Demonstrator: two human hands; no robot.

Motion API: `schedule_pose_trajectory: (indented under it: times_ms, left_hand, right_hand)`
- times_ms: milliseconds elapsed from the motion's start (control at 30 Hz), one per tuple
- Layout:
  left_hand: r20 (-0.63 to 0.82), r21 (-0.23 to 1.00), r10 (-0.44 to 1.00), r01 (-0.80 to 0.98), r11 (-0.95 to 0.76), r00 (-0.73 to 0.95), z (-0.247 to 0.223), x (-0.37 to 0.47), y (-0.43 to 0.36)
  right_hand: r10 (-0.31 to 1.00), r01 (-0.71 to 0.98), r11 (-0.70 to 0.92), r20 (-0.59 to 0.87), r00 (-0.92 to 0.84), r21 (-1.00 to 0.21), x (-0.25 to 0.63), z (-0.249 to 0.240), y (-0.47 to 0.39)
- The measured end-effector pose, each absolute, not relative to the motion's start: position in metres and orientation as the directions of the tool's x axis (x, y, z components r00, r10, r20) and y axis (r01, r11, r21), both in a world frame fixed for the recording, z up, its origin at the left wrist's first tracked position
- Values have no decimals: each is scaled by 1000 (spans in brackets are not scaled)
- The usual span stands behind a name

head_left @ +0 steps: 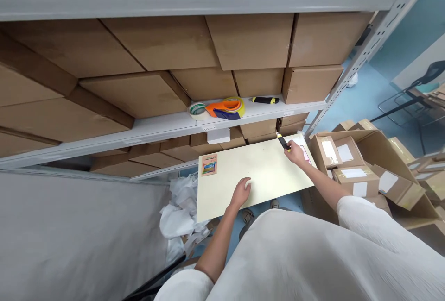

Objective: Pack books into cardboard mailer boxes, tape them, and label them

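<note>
A pale cream board [257, 171] lies in front of me, below the shelf. A small colourful picture card [209, 165] is at its left end. My right hand [295, 153] is wrapped round a black and yellow utility knife [283, 142] over the board's right part, near a white sheet with a pink outline [306, 154]. My left hand [241, 192] is over the board's near middle, fingers curved and apart, holding nothing. On the shelf are an orange tape dispenser [222, 107], a roll of tape [198, 109] and a second knife [264, 100].
Cardboard boxes [250, 41] fill the metal shelf [163, 124]. At the right stands a large open carton [378, 146] with several smaller labelled boxes. Crumpled white wrapping [179, 220] lies on the floor at the left. A black chair [429, 73] is at the far right.
</note>
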State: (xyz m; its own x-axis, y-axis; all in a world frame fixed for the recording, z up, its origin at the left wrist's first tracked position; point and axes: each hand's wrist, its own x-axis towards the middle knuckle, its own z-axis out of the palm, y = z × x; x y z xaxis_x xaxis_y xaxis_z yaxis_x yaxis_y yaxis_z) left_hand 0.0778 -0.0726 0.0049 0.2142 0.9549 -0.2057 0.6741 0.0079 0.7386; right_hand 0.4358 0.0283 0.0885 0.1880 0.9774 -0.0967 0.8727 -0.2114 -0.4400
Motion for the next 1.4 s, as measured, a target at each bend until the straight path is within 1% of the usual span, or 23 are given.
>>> schedule_pose_trajectory:
  times_ms: [67,133,233,400,600,667,733,767,833,900,967,1033,1100,1167,1233,1333,1400]
  left_hand:
    - [-228,740,947,672,18,226,-3,80,-75]
    - [-244,741,941,671,25,234,-11,80,-79]
    - [-264,738,934,674,36,239,-22,78,-86]
    - [-283,733,926,679,42,248,-33,76,-95]
    - [-280,735,928,677,41,247,-38,74,-102]
    - [-274,739,931,672,44,241,-39,72,-103]
    - [-264,745,936,666,46,231,-39,70,-102]
    - [-258,748,939,662,45,227,-39,69,-102]
    - [-243,757,946,652,45,217,-38,66,-100]
    - [-225,766,953,642,45,201,-36,63,-98]
    - [-207,774,961,632,46,184,-34,59,-97]
    - [-197,781,965,623,47,174,-31,54,-97]
    - [-196,787,966,615,53,167,-29,48,-98]
    - [-194,793,970,606,66,149,-26,41,-100]
    - [-184,802,975,592,78,121,-24,34,-103]
    - [-165,817,983,569,93,77,-23,23,-108]
    - [-167,821,984,561,106,58,-23,15,-112]
  right_hand:
    - [948,886,-289,-240,211,-362,444,59,3]
    - [903,900,-331,-372,216,-283,450,35,-16]
    - [838,916,-355,-498,224,-186,457,10,-33]
    - [817,950,-289,-547,181,-118,462,-10,-41]
    - [838,980,-197,-526,146,-41,463,-15,-48]
    - [855,986,-165,-501,137,-13,461,-11,-48]
    - [885,989,-147,-448,126,-13,455,1,-42]
    - [906,990,-140,-407,116,-30,450,10,-35]
    - [953,989,-109,-294,75,-102,436,34,-12]
    - [991,978,-7,-135,-21,-208,415,66,19]
    - [991,946,131,47,-122,-297,388,104,55]
    - [951,892,290,204,-231,-345,356,142,88]
    - [892,833,429,309,-330,-349,323,179,117]
    - [846,794,513,348,-404,-326,292,210,141]
    - [820,781,554,349,-454,-288,265,233,159]
    - [808,784,576,307,-503,-231,237,251,181]
    - [822,808,558,255,-509,-189,228,254,190]
